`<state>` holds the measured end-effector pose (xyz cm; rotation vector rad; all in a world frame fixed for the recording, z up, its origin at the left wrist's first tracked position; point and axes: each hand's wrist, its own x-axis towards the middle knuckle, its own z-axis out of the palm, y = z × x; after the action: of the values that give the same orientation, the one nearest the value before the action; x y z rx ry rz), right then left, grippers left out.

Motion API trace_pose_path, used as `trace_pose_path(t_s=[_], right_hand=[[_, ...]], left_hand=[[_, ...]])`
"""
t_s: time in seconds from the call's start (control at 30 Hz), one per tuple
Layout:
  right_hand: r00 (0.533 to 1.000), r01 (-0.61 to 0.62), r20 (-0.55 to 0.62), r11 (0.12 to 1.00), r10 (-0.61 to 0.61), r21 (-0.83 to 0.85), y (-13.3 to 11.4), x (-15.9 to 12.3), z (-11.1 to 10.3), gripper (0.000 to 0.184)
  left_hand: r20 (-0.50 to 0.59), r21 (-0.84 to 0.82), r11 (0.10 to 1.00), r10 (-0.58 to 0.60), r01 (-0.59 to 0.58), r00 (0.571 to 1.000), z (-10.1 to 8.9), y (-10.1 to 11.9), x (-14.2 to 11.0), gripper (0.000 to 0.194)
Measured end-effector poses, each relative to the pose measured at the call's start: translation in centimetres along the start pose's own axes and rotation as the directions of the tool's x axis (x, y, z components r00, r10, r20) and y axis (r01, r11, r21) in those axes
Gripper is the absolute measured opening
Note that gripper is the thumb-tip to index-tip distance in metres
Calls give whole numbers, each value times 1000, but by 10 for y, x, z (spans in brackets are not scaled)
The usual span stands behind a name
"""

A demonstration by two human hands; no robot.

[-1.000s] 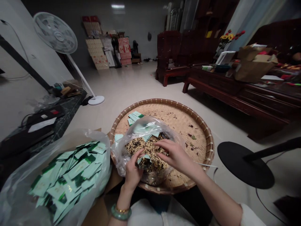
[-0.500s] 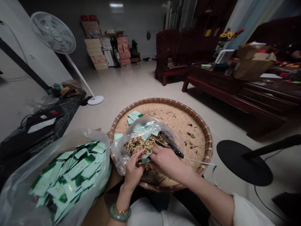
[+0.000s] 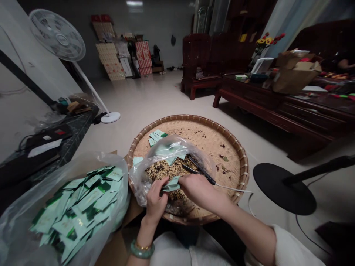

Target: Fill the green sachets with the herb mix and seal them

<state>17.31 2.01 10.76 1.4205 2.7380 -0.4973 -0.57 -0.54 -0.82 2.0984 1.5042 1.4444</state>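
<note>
left hand (image 3: 156,201): closing tight, pinching a mint-green sachet (image 3: 171,184) at its near end
right hand (image 3: 201,192): closing on the sachet's far end, pressing against a black corded tool (image 3: 201,170)
sachet: hovering over a loose dried blend (image 3: 163,170), inside a clear plastic bag (image 3: 138,184), on a round bamboo tray (image 3: 244,173)
writing: gold print showing on piled green sachets (image 3: 83,207), too small to read

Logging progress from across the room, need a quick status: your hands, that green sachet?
Left hand, right hand both gripping pale green sachet. Black corded tool right by right hand. Clear plastic bag of grainy mix underneath.
</note>
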Motion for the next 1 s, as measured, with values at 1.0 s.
trace_pose_path(t_s=[1.0], right_hand=[[943,191,-332,879,-40,438,26,-5,-16,13]], left_hand=[[-41,-295,887,-384,356,922,9,-9,-11,33]])
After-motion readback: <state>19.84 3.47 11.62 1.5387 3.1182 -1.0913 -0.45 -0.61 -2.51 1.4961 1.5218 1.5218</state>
